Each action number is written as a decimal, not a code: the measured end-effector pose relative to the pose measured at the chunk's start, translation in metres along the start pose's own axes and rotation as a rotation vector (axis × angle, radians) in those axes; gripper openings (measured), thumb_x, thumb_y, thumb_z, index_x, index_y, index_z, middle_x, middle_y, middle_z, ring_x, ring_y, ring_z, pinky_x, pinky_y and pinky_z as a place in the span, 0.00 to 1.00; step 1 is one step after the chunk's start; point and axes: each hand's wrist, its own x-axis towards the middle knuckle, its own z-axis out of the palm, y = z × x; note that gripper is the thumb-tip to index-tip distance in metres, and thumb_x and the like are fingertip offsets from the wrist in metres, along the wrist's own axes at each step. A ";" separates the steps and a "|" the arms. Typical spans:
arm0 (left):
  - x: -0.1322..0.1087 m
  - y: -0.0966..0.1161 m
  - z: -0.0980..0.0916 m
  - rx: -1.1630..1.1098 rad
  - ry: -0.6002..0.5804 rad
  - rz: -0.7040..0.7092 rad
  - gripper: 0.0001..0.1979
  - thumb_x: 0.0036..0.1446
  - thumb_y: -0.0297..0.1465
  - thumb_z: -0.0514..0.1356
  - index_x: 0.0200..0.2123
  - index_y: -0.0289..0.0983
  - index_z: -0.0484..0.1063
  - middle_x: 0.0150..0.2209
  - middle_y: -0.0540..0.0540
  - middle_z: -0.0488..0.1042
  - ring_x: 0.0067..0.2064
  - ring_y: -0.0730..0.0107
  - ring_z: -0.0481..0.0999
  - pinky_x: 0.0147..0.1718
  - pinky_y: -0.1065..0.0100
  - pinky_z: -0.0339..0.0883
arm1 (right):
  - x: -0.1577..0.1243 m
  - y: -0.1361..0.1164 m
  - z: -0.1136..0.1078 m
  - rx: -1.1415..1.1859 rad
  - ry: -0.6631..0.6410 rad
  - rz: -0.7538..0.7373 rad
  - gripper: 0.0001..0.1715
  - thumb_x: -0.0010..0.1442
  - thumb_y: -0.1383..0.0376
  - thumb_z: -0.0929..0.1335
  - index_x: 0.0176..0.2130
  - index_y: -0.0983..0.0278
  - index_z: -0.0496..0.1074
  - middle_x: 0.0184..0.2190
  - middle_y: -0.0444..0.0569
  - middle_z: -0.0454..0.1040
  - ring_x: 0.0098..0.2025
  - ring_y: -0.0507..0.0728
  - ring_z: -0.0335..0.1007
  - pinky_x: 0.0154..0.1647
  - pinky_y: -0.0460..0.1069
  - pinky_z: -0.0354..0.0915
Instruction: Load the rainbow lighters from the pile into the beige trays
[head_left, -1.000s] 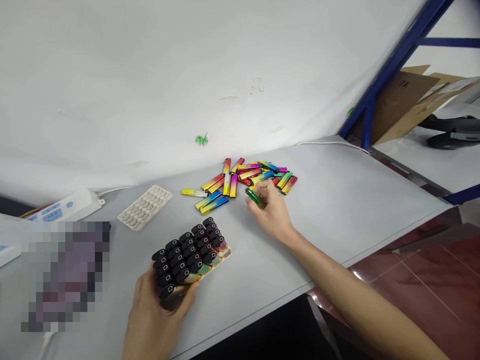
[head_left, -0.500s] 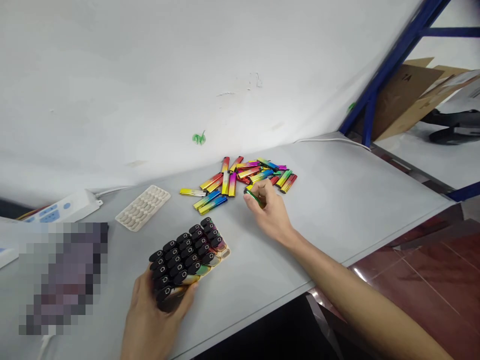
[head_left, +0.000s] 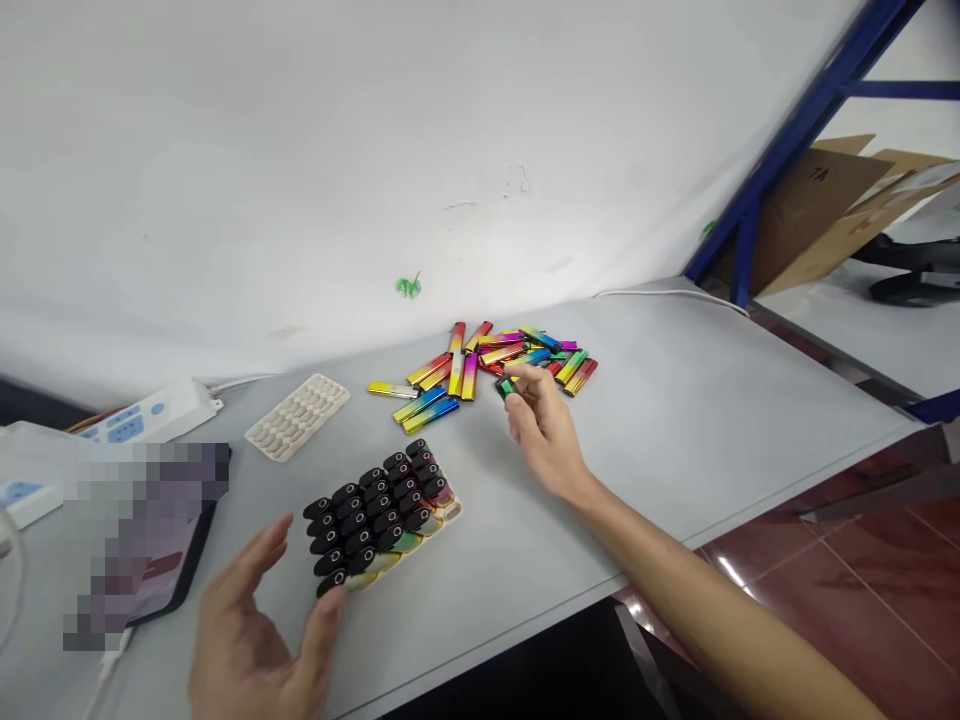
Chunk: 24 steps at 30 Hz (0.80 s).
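My right hand (head_left: 546, 428) pinches a slim, shiny green stick with a black end (head_left: 507, 388) between thumb and fingers, just in front of the pile. My left hand (head_left: 259, 630) is open, thumb and fingers apart, at the near left corner of a cream tray (head_left: 452, 512). The thumb tip is close to the tray; touching or not, I cannot tell. Upright in the tray stand rows of similar sticks, showing black oval tops (head_left: 386, 520) with small rings. Behind, a loose pile of metallic two-tone sticks (head_left: 469, 375) lies on the grey table (head_left: 675, 420).
A second cream tray (head_left: 298, 415), with oval hollows, lies at the left. Further left are a white power strip (head_left: 150, 415) and a phone (head_left: 169, 570) with a cable. A white wall (head_left: 300, 180) borders the back; a blue frame (head_left: 795, 150) and cardboard boxes (head_left: 814, 205) stand at the right.
My left hand has let go of the filled tray and moved left, opening. My right hand keeps its hold on the green stick, which is turned differently. The camera view has shifted slightly.
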 end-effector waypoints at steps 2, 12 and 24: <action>-0.001 0.024 0.002 0.085 0.163 0.083 0.17 0.51 0.36 0.67 0.44 0.39 0.73 0.47 0.41 0.74 0.49 0.54 0.73 0.54 0.52 0.63 | 0.000 -0.003 0.000 0.118 -0.042 0.036 0.14 0.68 0.57 0.61 0.51 0.58 0.64 0.31 0.41 0.62 0.26 0.48 0.62 0.27 0.47 0.64; 0.043 0.120 0.066 -0.138 -0.273 0.065 0.04 0.57 0.32 0.62 0.33 0.42 0.68 0.33 0.52 0.73 0.36 0.69 0.74 0.35 0.65 0.66 | 0.005 -0.011 -0.002 0.453 -0.181 0.058 0.15 0.65 0.56 0.67 0.49 0.59 0.69 0.37 0.46 0.73 0.38 0.53 0.74 0.44 0.52 0.72; 0.048 0.127 0.090 -0.278 -0.303 -0.087 0.07 0.54 0.32 0.62 0.35 0.42 0.65 0.32 0.52 0.70 0.33 0.72 0.70 0.32 0.68 0.65 | -0.001 -0.013 -0.002 0.305 -0.226 -0.036 0.16 0.64 0.56 0.68 0.51 0.57 0.71 0.37 0.46 0.75 0.37 0.54 0.72 0.44 0.52 0.70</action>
